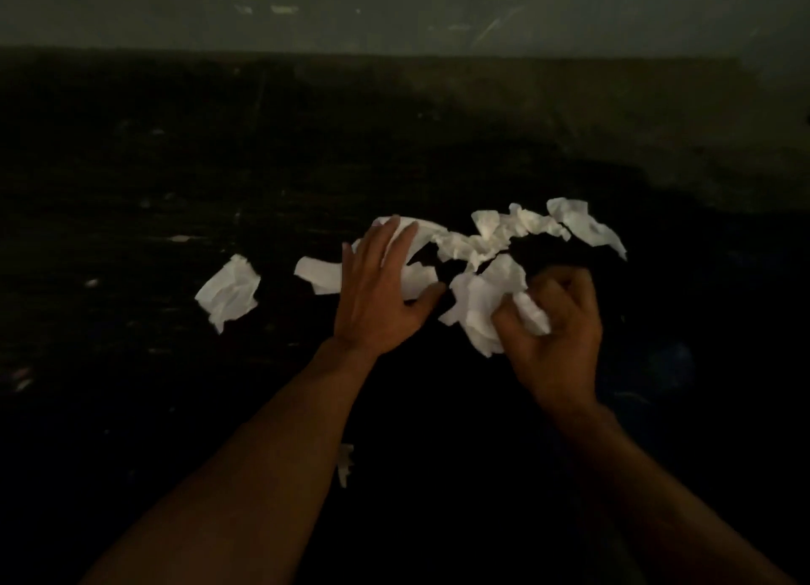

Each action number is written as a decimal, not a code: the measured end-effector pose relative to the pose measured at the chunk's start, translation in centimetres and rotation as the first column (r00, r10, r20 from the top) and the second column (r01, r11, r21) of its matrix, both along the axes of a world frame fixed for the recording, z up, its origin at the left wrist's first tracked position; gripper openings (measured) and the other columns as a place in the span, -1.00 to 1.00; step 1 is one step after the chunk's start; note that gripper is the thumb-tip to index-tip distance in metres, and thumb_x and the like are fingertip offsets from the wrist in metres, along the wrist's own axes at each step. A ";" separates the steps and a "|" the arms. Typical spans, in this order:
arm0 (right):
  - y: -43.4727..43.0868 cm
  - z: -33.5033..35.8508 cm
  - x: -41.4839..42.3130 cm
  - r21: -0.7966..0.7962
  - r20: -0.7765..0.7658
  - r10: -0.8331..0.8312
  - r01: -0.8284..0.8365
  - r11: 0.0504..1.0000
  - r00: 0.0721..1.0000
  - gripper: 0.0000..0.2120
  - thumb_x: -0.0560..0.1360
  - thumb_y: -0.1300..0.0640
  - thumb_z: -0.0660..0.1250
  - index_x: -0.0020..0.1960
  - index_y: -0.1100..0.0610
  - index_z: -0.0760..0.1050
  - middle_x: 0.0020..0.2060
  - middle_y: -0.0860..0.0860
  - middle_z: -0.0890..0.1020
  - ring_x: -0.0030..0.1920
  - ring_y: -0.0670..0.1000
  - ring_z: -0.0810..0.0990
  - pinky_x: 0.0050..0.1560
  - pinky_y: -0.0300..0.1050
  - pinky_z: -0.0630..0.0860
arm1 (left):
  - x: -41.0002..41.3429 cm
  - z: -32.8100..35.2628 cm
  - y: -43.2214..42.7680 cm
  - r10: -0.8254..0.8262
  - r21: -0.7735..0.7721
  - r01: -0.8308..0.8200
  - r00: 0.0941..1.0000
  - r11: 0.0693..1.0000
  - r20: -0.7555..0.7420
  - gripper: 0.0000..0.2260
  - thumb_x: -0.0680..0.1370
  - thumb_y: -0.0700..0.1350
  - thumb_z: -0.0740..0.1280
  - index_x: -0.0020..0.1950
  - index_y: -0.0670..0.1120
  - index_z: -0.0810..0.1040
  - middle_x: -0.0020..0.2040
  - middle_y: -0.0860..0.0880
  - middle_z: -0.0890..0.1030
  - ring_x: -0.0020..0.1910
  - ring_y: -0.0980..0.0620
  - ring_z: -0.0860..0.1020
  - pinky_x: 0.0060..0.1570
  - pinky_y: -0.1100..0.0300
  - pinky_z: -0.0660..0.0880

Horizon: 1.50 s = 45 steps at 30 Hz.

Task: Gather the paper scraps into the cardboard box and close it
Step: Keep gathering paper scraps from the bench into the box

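Several white paper scraps lie on a dark floor in dim light. My left hand [380, 290] lies flat with straight fingers on a scrap [416, 255] at the centre. My right hand [554, 325] has its fingers curled round a crumpled scrap [482, 304]. More crumpled scraps [526, 227] stretch in a band behind my hands to the right end [587, 225]. One scrap [230, 293] lies apart on the left, another [317, 273] just left of my left hand. No cardboard box shows in the head view.
A small scrap [345, 464] lies near me, between my forearms. A pale wall [394, 10] rises at the far edge of the floor. The floor is very dark, with faint specks on the left.
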State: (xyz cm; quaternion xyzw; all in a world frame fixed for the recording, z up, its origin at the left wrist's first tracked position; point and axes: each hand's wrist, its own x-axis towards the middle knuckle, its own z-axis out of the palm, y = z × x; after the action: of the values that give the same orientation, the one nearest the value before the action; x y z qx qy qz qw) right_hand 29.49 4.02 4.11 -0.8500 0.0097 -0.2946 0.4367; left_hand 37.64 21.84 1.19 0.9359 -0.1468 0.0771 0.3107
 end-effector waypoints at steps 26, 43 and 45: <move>-3.8 -5.8 4.7 -0.119 -0.459 0.027 -0.091 0.989 0.888 -0.63 0.32 -0.11 0.53 0.02 0.02 0.53 -0.20 -0.15 0.48 -0.05 -0.02 0.46 -0.07 -0.05 0.48 | -1.1 -1.9 -2.7 0.092 0.175 -0.052 0.968 0.983 -0.231 -0.75 0.57 0.01 0.22 0.20 -0.06 0.37 -0.04 -0.08 0.60 -0.07 -0.06 0.58 -0.07 0.03 0.53; -7.8 10.7 -2.2 0.061 -0.405 0.221 -0.214 0.975 0.887 -0.26 0.44 -0.10 0.42 0.51 -0.08 0.14 0.36 0.01 0.45 0.20 -0.16 0.38 0.16 -0.30 0.29 | -11.5 13.4 -3.0 0.018 -0.113 -0.049 0.966 0.992 -0.258 -0.47 0.57 0.23 0.03 0.38 0.46 -0.25 0.16 -0.06 0.59 0.07 0.03 0.58 0.18 0.10 0.48; -9.0 13.2 -3.9 0.045 -0.361 0.215 -0.213 0.976 0.908 -0.28 0.47 -0.10 0.39 0.52 -0.10 0.10 0.33 0.00 0.48 0.23 -0.11 0.44 0.16 -0.28 0.33 | -12.8 15.8 -3.8 -0.005 -0.118 -0.019 0.981 0.993 -0.195 -0.46 0.56 0.24 0.01 0.44 0.39 -0.22 -0.08 -0.03 0.64 -0.16 0.10 0.61 0.03 0.12 0.54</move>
State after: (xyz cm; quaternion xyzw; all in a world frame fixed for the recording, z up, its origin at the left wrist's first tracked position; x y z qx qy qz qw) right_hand 25.56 -4.95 17.29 -0.8846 -0.0022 -0.0827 0.4590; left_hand 24.86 18.05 16.96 0.9192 -0.1075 -0.0053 0.3787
